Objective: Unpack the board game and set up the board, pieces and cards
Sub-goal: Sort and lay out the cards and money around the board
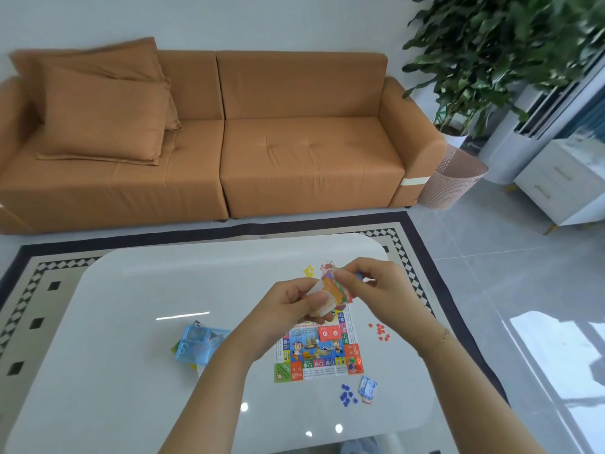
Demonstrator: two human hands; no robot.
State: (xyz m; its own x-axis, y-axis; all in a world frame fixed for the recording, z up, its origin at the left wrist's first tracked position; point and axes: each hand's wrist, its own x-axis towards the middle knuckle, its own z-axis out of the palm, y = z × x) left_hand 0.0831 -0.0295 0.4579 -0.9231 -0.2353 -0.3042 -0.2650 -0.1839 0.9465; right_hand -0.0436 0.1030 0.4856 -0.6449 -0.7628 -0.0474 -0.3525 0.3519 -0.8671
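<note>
— Head view first: what are your hands doing?

— Both are raised over the far edge of the game board (319,347). Your left hand (296,308) curls its fingers and thumb round a small stack of cards (327,294), orange and white faces showing. Your right hand (370,283) pinches the top of that same stack between thumb and fingertips.

— And where does the board lie?

— Flat on the white table (131,371), unfolded, just below your hands, its far edge hidden behind them. A red card slot sits near its middle.

— What about the pieces?

— Blue pieces (347,395) are heaped just off the board's near right corner, next to a small blue-and-white packet (368,387). Red pieces (381,331) lie scattered to the board's right. Yellow pieces (308,271) sit beyond your hands, on the far side. A green figure (353,362) stands on the board's near right corner square.

— The box?

— A clear blue plastic case (198,344) rests left of the board, well apart from it, partly behind your left forearm.

— Anything past the table?

— An orange sofa (294,142) with two cushions, a patterned rug (39,276) and a leafy plant (491,54).
</note>
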